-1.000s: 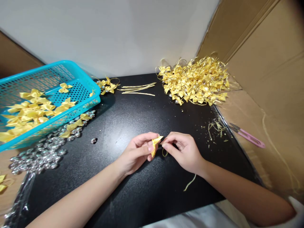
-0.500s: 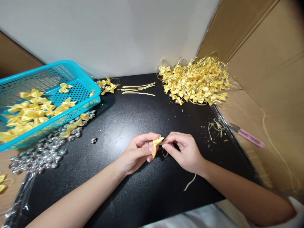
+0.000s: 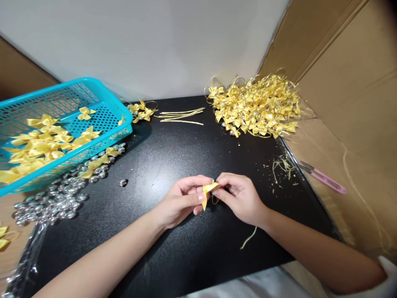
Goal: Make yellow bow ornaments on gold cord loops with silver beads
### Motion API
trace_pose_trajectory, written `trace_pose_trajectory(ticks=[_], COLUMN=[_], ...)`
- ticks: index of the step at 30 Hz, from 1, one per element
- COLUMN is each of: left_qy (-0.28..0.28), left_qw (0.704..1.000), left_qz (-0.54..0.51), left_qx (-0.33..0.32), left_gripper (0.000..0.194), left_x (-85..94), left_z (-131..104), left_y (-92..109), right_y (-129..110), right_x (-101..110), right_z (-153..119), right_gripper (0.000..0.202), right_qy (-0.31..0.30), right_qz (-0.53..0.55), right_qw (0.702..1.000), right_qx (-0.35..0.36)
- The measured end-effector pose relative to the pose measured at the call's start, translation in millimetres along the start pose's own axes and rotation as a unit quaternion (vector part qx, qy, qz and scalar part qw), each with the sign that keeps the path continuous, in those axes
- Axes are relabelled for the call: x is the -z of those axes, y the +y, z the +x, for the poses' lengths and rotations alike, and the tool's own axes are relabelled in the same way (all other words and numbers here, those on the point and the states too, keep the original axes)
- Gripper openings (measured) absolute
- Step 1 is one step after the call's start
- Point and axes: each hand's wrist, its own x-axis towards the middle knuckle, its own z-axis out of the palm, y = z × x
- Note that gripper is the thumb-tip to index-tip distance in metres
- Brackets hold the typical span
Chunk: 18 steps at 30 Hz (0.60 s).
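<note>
Between the thumb and fingers of my left hand [image 3: 186,198] is a yellow ribbon bow [image 3: 206,193], tilted with one tip pointing down. My right hand [image 3: 238,196] is closed in a pinch right beside it, its fingertips close to the bow's upper tip. A thin gold cord [image 3: 215,200] loops below the right fingertips, and a cord end [image 3: 249,239] hangs out under the right wrist. The pinched part of the cord is hidden by the fingers. Both hands are just above the black table [image 3: 173,265].
A blue basket [image 3: 124,129] of yellow bows stands at left, with silver bells [image 3: 58,198] along its front. A single bell [image 3: 123,182] lies apart. Gold cords [image 3: 182,114] lie at the back, near a heap of corded bows [image 3: 257,107]. Pink-handled snips [image 3: 328,181] lie right.
The bow has turned a little in my left fingers, its lower tip now reaching farther down and its upper tip closer to my right fingers. My right hand has hardly moved.
</note>
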Motion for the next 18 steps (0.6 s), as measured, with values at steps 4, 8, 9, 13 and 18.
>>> trace_pose_trajectory(ticks=[4,8,9,13,18], left_qy=[-0.002,0.005,0.007,0.016,0.015], left_qw=[1.000,1.000,1.000,1.000,1.000], left_qz=[0.005,0.006,0.007,0.006,0.002], left_qx=[-0.003,-0.007,-0.008,-0.012,-0.007], left_gripper=[0.021,0.021,0.021,0.023,0.022], left_x=[-0.5,0.0,0.0,-0.4,1.6], left_z=[0.2,1.5,1.7,2.0,1.3], left_y=[-0.6,-1.8,-1.9,-1.2,-1.0], right_y=[1.3,1.5,1.4,0.3,-1.1], right_x=[-2.2,-2.9,-2.5,-0.5,-0.2], right_z=[-0.6,-1.0,-1.0,-0.6,0.6], right_gripper=[0.013,0.010,0.010,0.010,0.010], right_qy=[-0.004,0.000,0.000,-0.003,0.001], right_qz=[0.014,0.016,0.013,-0.003,-0.014], right_qw=[1.000,1.000,1.000,1.000,1.000], right_qx=[-0.002,-0.008,-0.009,-0.005,0.010])
